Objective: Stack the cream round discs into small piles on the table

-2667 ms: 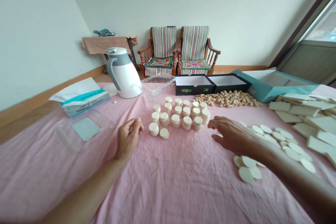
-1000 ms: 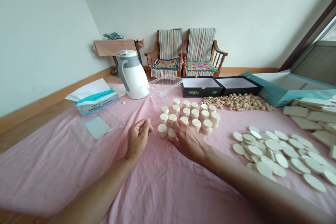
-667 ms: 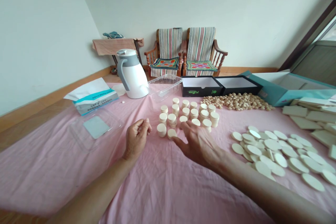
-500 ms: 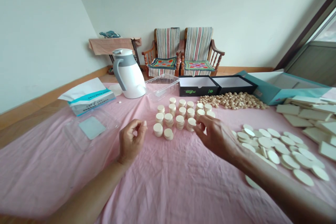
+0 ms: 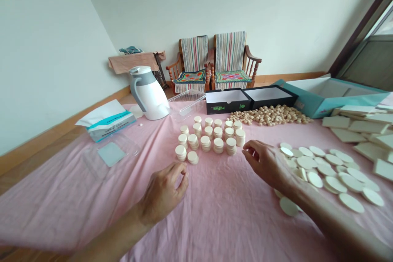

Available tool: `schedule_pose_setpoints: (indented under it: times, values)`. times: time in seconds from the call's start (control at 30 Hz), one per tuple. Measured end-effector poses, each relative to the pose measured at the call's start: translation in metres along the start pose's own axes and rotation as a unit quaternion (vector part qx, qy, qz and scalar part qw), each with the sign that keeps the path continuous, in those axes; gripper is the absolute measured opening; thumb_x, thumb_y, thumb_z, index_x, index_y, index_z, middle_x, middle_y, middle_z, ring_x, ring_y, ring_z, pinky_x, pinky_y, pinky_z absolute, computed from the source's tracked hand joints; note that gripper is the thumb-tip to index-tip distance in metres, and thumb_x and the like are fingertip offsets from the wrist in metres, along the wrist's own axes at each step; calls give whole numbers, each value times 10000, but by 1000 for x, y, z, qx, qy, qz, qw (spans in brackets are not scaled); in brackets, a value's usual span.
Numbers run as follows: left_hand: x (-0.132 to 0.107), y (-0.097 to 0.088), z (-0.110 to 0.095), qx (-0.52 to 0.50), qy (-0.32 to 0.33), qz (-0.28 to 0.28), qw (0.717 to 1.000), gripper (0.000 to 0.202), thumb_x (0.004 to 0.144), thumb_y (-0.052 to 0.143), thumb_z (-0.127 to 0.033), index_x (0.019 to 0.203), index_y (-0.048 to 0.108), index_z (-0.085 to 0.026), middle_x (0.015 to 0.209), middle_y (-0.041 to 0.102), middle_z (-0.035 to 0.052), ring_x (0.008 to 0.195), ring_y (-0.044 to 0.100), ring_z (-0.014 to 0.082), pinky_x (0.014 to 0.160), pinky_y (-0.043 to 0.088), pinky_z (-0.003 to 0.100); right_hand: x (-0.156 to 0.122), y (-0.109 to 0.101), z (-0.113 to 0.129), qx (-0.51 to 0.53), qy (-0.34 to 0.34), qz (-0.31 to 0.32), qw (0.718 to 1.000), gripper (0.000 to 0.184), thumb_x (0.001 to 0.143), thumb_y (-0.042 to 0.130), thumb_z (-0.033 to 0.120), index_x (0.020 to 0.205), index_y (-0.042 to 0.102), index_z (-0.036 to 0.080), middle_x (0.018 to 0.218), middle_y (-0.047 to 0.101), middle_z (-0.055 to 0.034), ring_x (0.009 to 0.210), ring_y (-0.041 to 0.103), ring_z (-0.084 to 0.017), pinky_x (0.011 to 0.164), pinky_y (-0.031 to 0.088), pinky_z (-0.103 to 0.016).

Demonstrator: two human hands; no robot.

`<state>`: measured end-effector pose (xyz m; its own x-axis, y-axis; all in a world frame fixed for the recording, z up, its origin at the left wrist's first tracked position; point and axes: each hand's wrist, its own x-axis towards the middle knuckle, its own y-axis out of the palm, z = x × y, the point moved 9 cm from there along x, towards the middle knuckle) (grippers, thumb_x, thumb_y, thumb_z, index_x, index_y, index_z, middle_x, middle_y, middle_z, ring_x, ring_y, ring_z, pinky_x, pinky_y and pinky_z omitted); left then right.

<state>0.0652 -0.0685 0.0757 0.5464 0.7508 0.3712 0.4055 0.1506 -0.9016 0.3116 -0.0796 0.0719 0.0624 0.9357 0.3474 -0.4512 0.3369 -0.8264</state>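
My left hand [image 5: 167,186] hovers over the pink cloth, just in front of the nearest stacks. Its fingers are loosely curled, the thumb stands a little apart from the forefinger, and no object shows between them. Small round cream discs stand in rows of short stacks [image 5: 205,143] in the middle. To the right of the front right stack [image 5: 231,146] is my right hand [image 5: 265,163], fingers bent and slightly apart, with nothing visible in them. Larger loose cream discs [image 5: 325,170] lie in a pile beside and partly behind my right wrist.
Beyond the stacks lie many small wooden beads [image 5: 273,114], two black boxes [image 5: 227,108] and a teal box [image 5: 331,104]. Rectangular cream boards [image 5: 368,131] are heaped at right. A white jug [image 5: 152,98], tissue pack [image 5: 112,125] and clear plastic trays [image 5: 187,104] stand left.
My right hand has drawn right, away from the stacks, uncovering the front right one. My left hand has moved right and nearer me, turning palm down. The view has shifted slightly.
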Motion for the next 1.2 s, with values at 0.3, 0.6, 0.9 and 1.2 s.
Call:
schedule_pose_setpoints:
  times: [0.3,0.6,0.9,1.2]
  values:
    - [0,11,10,-43,-68,14,997,85,748,467,-147,785,476,-223,790,645,2,675,619,154,552,400,229,-4,-1,-4,-2,-9,17,1000,153,836,434,256,815,568,186,698,594,-14,565,519,-124,531,334,-242]
    - [2,17,10,-60,-70,27,995,73,769,456,-155,793,489,-216,823,631,10,690,613,145,590,425,225,-4,4,-7,1,-12,29,1000,174,836,425,258,830,582,184,693,599,-16,558,522,-123,538,339,-246]
    - [1,12,5,-53,-36,-2,998,67,784,462,-165,801,495,-220,951,651,35,865,621,179,744,457,267,-2,-5,-12,9,-6,10,1000,175,826,432,267,802,586,186,671,600,-13,547,512,-118,533,345,-240]
    - [13,-59,27,-36,-43,-218,974,73,812,536,-254,832,573,-195,493,455,-58,412,405,93,488,346,223,20,-59,-76,-71,47,-4,996,107,755,504,212,787,603,185,689,619,-21,623,542,-143,575,375,-248]
